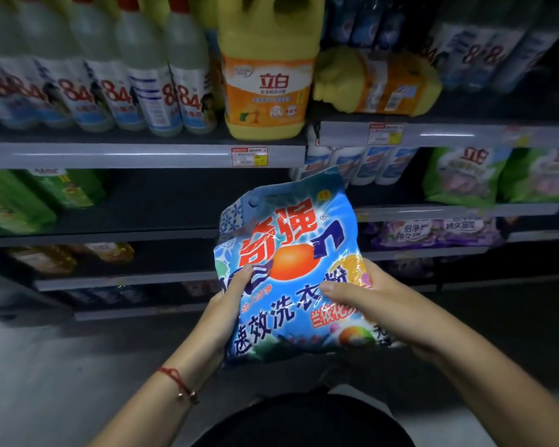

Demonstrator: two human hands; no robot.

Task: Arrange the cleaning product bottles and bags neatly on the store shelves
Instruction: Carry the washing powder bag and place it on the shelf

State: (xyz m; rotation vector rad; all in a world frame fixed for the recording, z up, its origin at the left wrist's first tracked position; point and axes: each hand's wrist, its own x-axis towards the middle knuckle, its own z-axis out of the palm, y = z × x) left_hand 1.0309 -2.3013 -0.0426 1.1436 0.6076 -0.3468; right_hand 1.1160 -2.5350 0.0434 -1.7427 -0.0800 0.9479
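A blue bag of washing powder (288,240) with red and dark blue lettering is held up in front of the shelves. My left hand (228,304) grips its lower left edge, thumb on the front. My right hand (365,301) grips its lower right side, thumb across the print. Behind the bag, the middle shelf (162,201) shows a dark gap. A yellow detergent jug (267,75) stands upright on the top shelf, and a second yellow jug (378,82) lies on its side to its right.
White bottles marked 84 (110,85) line the top shelf at left. Green bags (20,201) sit at middle left, more green bags (465,175) at right, purple bags (433,233) below them. Grey floor (46,366) lies under the shelves.
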